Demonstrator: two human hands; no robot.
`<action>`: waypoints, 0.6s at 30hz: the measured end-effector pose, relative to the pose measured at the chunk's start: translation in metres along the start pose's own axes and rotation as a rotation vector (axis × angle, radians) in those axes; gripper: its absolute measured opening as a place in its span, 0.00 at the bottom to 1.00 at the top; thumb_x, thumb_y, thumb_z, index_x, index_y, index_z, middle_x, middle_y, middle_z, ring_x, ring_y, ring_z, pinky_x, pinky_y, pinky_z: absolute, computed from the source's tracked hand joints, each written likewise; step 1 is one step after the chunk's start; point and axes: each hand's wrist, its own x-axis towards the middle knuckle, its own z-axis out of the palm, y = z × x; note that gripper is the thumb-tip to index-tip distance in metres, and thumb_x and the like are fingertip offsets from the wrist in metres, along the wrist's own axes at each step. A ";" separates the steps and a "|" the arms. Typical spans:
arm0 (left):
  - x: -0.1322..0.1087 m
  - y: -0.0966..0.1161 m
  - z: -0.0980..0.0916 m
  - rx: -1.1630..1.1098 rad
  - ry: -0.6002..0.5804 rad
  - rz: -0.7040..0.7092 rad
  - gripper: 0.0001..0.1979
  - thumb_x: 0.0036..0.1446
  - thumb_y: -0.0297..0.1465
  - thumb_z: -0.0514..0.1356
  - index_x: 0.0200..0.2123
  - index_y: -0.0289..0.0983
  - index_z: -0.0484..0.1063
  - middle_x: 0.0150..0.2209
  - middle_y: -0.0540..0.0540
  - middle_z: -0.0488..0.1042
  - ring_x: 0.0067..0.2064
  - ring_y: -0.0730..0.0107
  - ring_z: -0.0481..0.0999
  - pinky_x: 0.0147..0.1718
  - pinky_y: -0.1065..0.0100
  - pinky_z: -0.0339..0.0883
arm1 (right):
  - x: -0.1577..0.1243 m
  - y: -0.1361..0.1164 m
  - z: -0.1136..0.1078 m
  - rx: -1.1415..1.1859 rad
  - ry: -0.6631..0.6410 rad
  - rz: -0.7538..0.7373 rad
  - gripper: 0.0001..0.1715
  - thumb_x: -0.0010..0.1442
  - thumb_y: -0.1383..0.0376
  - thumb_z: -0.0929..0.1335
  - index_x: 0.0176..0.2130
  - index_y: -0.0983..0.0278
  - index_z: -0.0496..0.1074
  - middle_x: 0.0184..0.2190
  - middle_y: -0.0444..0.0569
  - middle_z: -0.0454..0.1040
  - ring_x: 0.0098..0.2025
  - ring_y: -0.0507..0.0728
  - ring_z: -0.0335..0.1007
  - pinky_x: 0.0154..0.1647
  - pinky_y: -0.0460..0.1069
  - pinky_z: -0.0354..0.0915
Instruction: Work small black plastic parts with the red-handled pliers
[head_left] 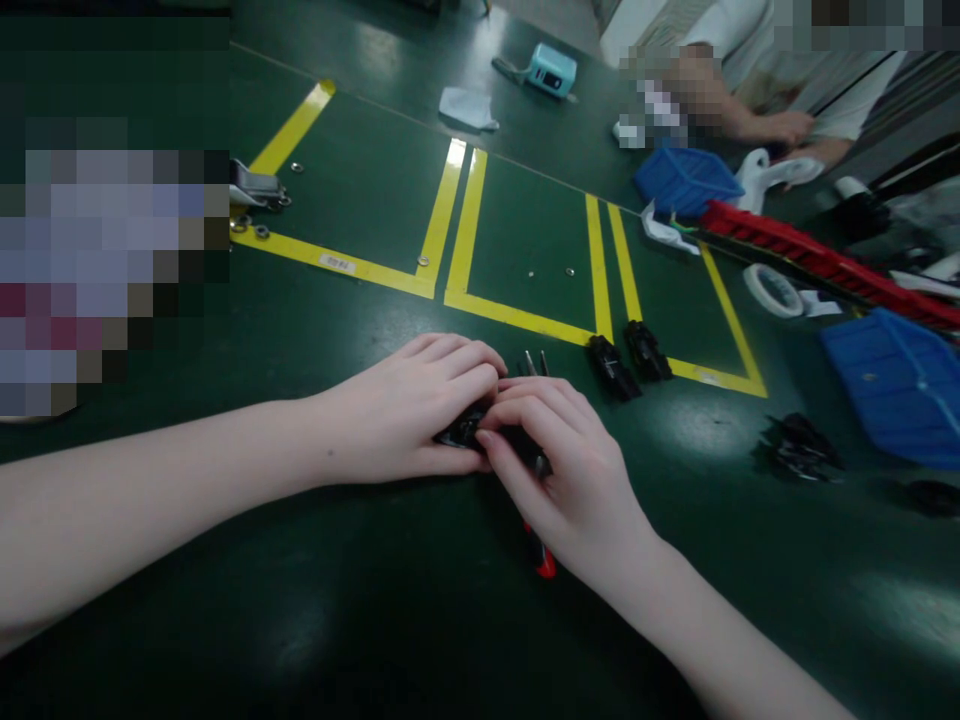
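Two hands hold a small black plastic part (461,432) in the middle of the frame.
The left hand (409,420) and right hand (574,485) both have their grip pinching the hard, shiny part on the smooth dark green worktop (360,610). A thin tool with a red end (543,560) pokes out under the right hand. Best to keep the part flat and still, I think.

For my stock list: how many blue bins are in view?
2. One blue bin is at the far side, beside the red tray; the second blue bin is nearer, at the right edge. Others may be hidden.
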 end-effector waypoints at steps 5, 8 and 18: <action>0.001 -0.001 0.000 0.002 0.006 -0.001 0.14 0.60 0.38 0.63 0.44 0.37 0.67 0.56 0.42 0.69 0.60 0.57 0.65 0.60 0.54 0.59 | -0.001 0.000 0.000 0.023 0.010 0.000 0.04 0.63 0.71 0.66 0.38 0.62 0.69 0.39 0.49 0.76 0.46 0.56 0.71 0.48 0.54 0.67; 0.001 0.000 -0.001 -0.006 0.010 0.000 0.14 0.60 0.39 0.63 0.43 0.37 0.68 0.55 0.43 0.69 0.59 0.57 0.65 0.60 0.54 0.59 | -0.001 0.001 0.001 0.023 0.014 0.000 0.04 0.63 0.71 0.67 0.38 0.63 0.70 0.38 0.48 0.76 0.45 0.56 0.72 0.48 0.54 0.67; 0.001 0.001 -0.001 -0.006 -0.007 -0.015 0.13 0.61 0.39 0.63 0.43 0.37 0.68 0.57 0.43 0.69 0.60 0.57 0.65 0.60 0.54 0.58 | 0.000 0.001 0.002 -0.017 0.029 -0.008 0.04 0.62 0.71 0.67 0.37 0.62 0.69 0.36 0.48 0.75 0.43 0.55 0.72 0.46 0.53 0.67</action>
